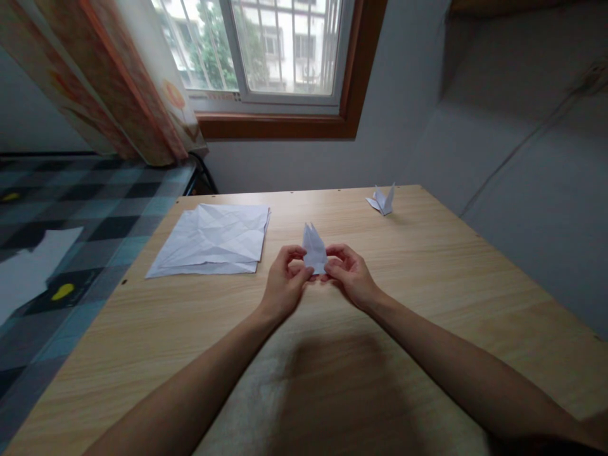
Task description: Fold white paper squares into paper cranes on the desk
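A small folded white paper piece [314, 248] with two pointed tips stands upright over the middle of the wooden table [427, 278]. My left hand [284, 285] pinches its lower left edge with fingers closed. My right hand [350, 273] pinches its lower right edge, fingers curled round it. Both hands meet at the paper's base, just above the tabletop.
A stack of creased white paper sheets [213, 239] lies to the left on the table. A finished folded paper figure [384, 201] sits at the far right edge. A bed with a checked cover [71, 221] borders the table's left side; a window [266, 50] is behind.
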`<state>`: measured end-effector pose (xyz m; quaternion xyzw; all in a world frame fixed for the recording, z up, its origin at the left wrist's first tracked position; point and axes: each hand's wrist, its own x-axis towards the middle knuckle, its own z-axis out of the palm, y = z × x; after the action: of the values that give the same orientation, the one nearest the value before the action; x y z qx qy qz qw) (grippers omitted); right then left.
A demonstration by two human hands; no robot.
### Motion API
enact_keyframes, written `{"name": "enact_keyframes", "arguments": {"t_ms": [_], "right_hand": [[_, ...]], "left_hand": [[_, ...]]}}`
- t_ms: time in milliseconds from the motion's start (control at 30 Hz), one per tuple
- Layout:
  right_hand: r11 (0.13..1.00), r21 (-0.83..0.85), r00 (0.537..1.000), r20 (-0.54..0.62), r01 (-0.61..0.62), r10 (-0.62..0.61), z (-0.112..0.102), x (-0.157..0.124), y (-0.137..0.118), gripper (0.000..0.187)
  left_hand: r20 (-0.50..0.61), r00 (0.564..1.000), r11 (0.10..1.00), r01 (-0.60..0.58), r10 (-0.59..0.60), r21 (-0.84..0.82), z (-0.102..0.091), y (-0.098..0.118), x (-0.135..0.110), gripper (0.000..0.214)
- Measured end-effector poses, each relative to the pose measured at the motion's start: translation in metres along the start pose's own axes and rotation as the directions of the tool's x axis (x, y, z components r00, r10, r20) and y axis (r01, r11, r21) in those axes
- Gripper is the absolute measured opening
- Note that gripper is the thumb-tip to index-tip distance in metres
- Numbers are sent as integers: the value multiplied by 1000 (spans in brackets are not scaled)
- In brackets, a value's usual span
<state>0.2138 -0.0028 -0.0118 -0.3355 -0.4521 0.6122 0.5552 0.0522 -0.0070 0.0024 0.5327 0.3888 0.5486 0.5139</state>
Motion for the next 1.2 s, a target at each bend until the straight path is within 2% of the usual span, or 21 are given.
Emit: {"name": "enact_keyframes", "arguments": {"t_ms": [300,433,533,633,700,767,867,933,1000,1100,1200], "right_hand": [[998,-4,997,-50,-66,66,-3,0,-1,32],[997,11,995,-68,-72,73,-3,1,-1,30],[997,8,995,-66,-76,76,-2,1,-1,30],[998,6,996,-66,-66,66,-2,2,-2,30],[999,16,997,-66,-42,43,-2,2,-2,32],[999,28,996,-86,-32,34,-2,2,-3,36],[996,28,990,-113,-83,86,-1,1,-5,42],[994,19,990,-97,-105,106,0,0,-4,49],[998,9,994,-92,-61,62,2,-1,-3,48],[996,-70,991,-122,47,-55,3,-2,0,41],[962,-246,982,-113,120,-152,1,-3,3,25]], "left_hand": [[-11,999,998,-32,31,-49,0,2,1,41],[6,1000,998,-11,11,-61,0,2,1,48],[11,1000,999,9,-9,-54,-1,1,1,44],[68,998,1000,6,-7,9,-3,2,1,24],[117,992,995,-53,43,82,-6,5,0,14],[170,981,985,-119,96,128,-7,8,-2,19],[222,968,970,-158,115,186,-7,10,-3,28],[206,972,958,-165,117,234,-5,9,-4,17],[150,984,963,-131,98,234,-2,5,-4,5],[31,998,986,-67,63,151,2,1,-5,23],[3,997,991,-74,74,108,4,-1,-7,31]]}}
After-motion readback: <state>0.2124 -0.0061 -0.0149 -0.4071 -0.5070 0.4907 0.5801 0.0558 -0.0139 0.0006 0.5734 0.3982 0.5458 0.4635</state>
